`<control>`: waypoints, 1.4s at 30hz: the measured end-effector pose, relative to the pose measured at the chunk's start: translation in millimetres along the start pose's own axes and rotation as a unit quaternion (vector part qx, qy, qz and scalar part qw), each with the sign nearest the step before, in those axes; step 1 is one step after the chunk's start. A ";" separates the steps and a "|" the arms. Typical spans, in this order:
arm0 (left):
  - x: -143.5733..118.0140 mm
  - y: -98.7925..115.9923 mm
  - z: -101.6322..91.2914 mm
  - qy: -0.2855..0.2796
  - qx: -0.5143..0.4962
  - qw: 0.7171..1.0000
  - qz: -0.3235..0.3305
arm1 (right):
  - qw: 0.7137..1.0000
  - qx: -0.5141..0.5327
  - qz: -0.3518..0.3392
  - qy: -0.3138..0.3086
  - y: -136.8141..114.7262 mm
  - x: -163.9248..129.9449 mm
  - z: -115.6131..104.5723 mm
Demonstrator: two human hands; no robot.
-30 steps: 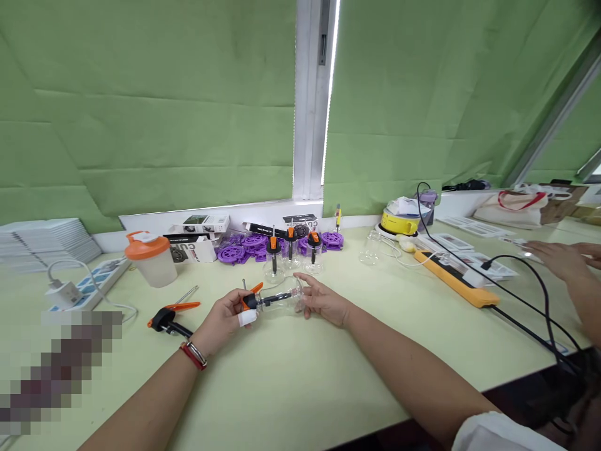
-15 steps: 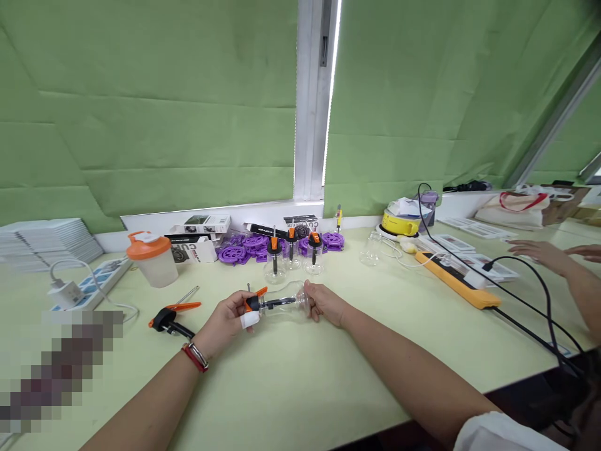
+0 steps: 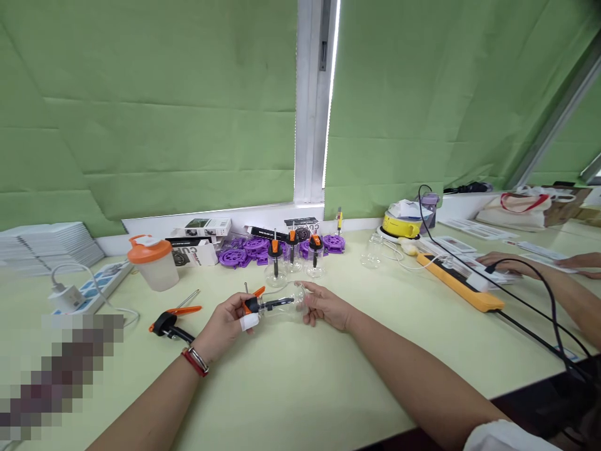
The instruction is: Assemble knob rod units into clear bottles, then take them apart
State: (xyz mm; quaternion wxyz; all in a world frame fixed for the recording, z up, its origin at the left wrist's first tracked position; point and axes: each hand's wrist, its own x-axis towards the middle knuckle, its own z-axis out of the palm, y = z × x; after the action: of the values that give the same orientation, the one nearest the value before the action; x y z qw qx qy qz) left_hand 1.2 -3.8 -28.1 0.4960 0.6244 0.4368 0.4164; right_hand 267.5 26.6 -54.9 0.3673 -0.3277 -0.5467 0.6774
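Note:
My left hand (image 3: 230, 318), with a white wrap on the thumb, is closed around the black-and-orange lever top (image 3: 252, 305) of a clear glass bottle. The glass bottle (image 3: 282, 305) lies sideways above the table, with a black stem reaching inside it. At its wide base, my right hand (image 3: 326, 305) grips the glass with curled fingers. Left of my hands, a loose black-and-orange lever top (image 3: 169, 322) rests on the table. Just behind the held bottle, several upright glass bottles (image 3: 276, 274) carry the same kind of top.
Purple plastic parts (image 3: 235, 255) and small boxes (image 3: 200, 250) line the wall. A shaker cup (image 3: 157, 266) and power strip (image 3: 106, 282) are left. Right are another glass piece (image 3: 372, 252), an orange-and-black power strip (image 3: 462, 285), cables and a co-worker's hands (image 3: 507, 263).
My right hand's fingers have shifted on the bottle's base and look more spread. The left hand keeps its hold. The co-worker's hand has moved left and down onto the papers.

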 end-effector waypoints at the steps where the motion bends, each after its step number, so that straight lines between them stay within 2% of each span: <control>1: 0.0 -0.8 0.2 -0.001 -0.002 1.000 0.003 | 1.000 -0.006 0.002 0.004 1.7 1.5 0.1; 7: -0.2 -1.6 0.1 -0.006 -0.002 1.000 0.000 | 0.995 -0.080 0.024 0.045 5.7 6.8 2.0; 9: 0.3 -1.9 -0.8 -0.004 0.001 1.000 -0.005 | 0.993 -0.102 0.003 0.058 5.0 6.7 2.4; 13: 1.8 -3.6 -3.5 -0.002 0.003 1.000 0.005 | 0.997 -0.054 -0.056 0.024 0.1 1.7 1.9; 19: 0.8 -3.1 -3.5 -0.010 0.003 1.000 0.007 | 0.999 -0.002 -0.032 -0.025 -6.0 -6.1 -1.6; 23: -0.9 1.3 0.6 -0.010 -0.006 1.000 0.006 | 1.000 0.003 -0.010 -0.024 -0.7 -1.3 -1.9; 27: -1.8 3.9 2.6 -0.008 -0.001 1.000 0.002 | 0.999 -0.043 0.011 0.008 5.3 4.9 -0.5; 31: -1.6 2.5 0.6 -0.004 0.004 1.000 0.002 | 0.996 -0.067 -0.034 0.041 1.7 3.3 3.0; 34: -0.8 1.8 -1.7 0.004 0.012 1.000 0.001 | 0.996 -0.047 -0.070 0.015 -4.8 -2.5 3.7; 37: 0.1 0.6 -3.1 0.006 0.017 1.000 0.002 | 0.996 -0.049 -0.068 -0.018 -7.9 -6.4 1.8; 42: 0.6 -3.7 -2.0 -0.005 0.004 1.000 0.014 | 0.999 -0.024 -0.046 -0.010 -5.2 -4.4 1.2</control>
State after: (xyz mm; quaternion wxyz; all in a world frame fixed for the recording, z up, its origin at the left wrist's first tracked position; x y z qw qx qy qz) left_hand -1.0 -2.3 -31.3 0.4893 0.6344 0.4275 0.4186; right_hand 269.5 23.0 -49.4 0.3847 -0.3041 -0.5811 0.6495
